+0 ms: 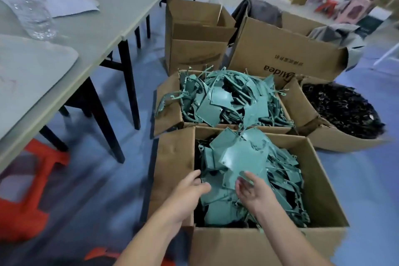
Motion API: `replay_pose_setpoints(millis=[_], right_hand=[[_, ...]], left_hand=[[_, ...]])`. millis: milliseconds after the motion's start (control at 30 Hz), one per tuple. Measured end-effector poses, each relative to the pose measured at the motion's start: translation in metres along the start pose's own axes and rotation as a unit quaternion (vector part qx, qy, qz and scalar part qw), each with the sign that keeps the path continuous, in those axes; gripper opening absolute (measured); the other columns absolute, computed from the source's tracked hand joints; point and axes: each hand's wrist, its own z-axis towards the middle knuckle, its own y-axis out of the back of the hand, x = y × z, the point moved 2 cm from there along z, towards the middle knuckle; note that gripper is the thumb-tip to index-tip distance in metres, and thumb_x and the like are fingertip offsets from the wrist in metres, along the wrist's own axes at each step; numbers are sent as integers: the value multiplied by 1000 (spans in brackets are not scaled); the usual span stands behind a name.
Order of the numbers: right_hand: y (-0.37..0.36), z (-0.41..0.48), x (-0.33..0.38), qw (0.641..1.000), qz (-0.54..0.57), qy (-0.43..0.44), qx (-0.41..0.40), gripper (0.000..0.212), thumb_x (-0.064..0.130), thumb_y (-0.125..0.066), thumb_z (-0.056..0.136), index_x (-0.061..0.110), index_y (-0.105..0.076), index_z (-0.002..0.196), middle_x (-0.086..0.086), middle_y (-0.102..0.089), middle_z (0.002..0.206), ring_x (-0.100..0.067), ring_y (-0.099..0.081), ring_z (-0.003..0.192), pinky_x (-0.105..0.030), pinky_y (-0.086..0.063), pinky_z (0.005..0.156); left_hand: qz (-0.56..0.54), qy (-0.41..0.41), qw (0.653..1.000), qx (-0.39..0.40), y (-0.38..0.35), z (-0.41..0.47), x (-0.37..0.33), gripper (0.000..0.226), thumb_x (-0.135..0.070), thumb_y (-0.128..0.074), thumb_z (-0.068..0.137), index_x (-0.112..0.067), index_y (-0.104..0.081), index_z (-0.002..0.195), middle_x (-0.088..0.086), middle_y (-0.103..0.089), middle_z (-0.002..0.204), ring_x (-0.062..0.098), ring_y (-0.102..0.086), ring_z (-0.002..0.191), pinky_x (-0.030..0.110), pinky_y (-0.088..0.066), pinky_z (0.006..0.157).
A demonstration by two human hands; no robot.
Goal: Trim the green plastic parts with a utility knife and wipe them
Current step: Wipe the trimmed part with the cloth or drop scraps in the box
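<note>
Your left hand (192,188) rests open-fingered on the green plastic parts (241,157) heaped in the near cardboard box (321,181). Your right hand (252,192), just beside it, touches one part's edge; whether it grips is unclear.

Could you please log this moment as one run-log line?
phase: pickup | left hand: open, in near box | right hand: at edge of green part, grip unclear | knife: not visible

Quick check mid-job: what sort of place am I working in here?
Most likely a small factory or workshop floor for finishing moulded parts: open cardboard boxes heaped with green plastic parts stand on a blue floor beside grey tables, and another box holds a heap of black parts.
</note>
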Motion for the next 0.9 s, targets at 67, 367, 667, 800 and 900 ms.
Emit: replay_pose_setpoints(millis=[67, 367, 667, 800, 900], right_hand=[[-2, 7, -16, 999, -35, -37, -14, 26, 6, -61, 100, -7, -57, 122, -22, -62, 115, -30, -63, 89, -35, -58, 75], [-127, -42, -111, 980, -45, -128, 144, 11, 4, -59, 97, -1, -67, 91, -11, -65, 70, -19, -59, 59, -25, -52, 46], [-263, -159, -143, 913, -119, -66, 384, 18, 3, -62, 93, -6, -75, 101, -15, -73, 80, -20, -66, 58, -31, -59, 62], [-306, -236, -168, 832, -210, 39, 511, 25, -1, -58, 90, 4, -77, 74, -4, -63, 62, -10, -57, 52, -22, -49, 51], [-334, -296, -188, 746, -270, 84, 603, 21, -2, -56, 87, 4, -75, 84, -11, -67, 76, -16, -60, 69, -23, -52, 59]], left_hand=[[6, -16, 1000, -15, 6, -1, -5, 62, -31, -62, 99, -36, -37, 156, -8, -43, 156, 14, -42, 141, 40, -35, 118], [-138, -135, 954, -231, 68, -9, -15, 28, 7, -59, 97, -15, -74, 104, 6, -78, 102, 16, -76, 94, 26, -61, 73], [-62, -225, 866, -441, 174, -99, -46, 34, -35, -68, 94, -22, -71, 62, 2, -58, 43, 13, -48, 33, 22, -35, 35], [52, -257, 817, -513, 211, -171, -62, 34, -44, -59, 87, -27, -69, 59, -6, -63, 48, 10, -61, 46, 30, -49, 50], [93, -291, 762, -571, 242, -238, -65, 31, -51, -51, 83, -35, -72, 66, -16, -68, 56, 3, -66, 56, 32, -57, 62]])
